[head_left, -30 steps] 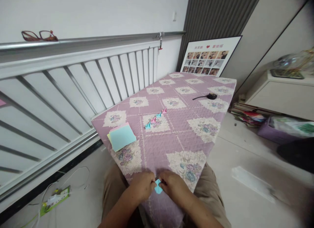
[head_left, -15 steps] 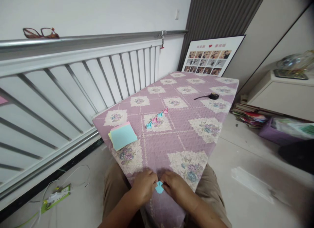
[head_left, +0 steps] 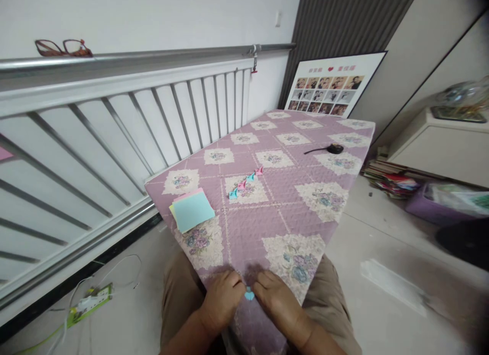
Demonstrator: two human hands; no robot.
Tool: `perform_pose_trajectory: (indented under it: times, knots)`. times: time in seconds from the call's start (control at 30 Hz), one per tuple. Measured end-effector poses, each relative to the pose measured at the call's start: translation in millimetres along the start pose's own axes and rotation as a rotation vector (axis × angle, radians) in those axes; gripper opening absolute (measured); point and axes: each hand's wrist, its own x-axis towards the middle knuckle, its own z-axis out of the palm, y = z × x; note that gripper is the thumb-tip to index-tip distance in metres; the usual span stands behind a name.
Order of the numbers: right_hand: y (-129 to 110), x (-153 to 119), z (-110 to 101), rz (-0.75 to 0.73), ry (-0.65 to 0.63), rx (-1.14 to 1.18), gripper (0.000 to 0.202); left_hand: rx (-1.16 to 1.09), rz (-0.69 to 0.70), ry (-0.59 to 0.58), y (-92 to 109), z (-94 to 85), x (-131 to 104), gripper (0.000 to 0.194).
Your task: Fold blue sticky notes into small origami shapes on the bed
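Near the table's close corner, a small folded blue paper (head_left: 249, 294) sits between my hands. My left hand (head_left: 226, 295) grips its left side with closed fingers, and my right hand (head_left: 275, 298) pinches its right side. Farther up the cloth, several small folded pieces form a diagonal row, among them a blue one (head_left: 233, 194) and a pink one (head_left: 259, 170). A stack of square paper sheets (head_left: 193, 211), blue on top with pink and yellow edges showing, lies at the left of the table.
A flowered purple cloth covers the table (head_left: 248, 233). A black object with a strap (head_left: 335, 148) rests toward the far right. A white radiator (head_left: 191, 110) runs along the left side. A power strip (head_left: 89, 305) is on the floor.
The blue paper between my hands now looks shorter, with its upper part folded or covered. My hands have shifted slightly downward. The view has moved a little.
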Motion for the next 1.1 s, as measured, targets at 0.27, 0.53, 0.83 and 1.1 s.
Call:
perform_pose_trajectory:
  times: [0.27,0.53,0.83,1.1]
  knots:
    - [-4,-7,-5,-0.055,0.002,-0.043,0.013,0.048,0.017,0.081,-1,12.4,-5,0.014]
    - [-8,-19,1,-0.015,0.029,-0.066,0.017,0.076,0.057,0.100,0,8.9,-13,0.017]
    - [-18,-8,-13,0.269,-0.003,0.169,0.018,0.191,0.125,0.141,6,9.9,-22,0.030]
    - [-27,1,-8,0.546,0.182,0.120,0.007,0.215,0.166,0.333,2,20.6,-27,0.030]
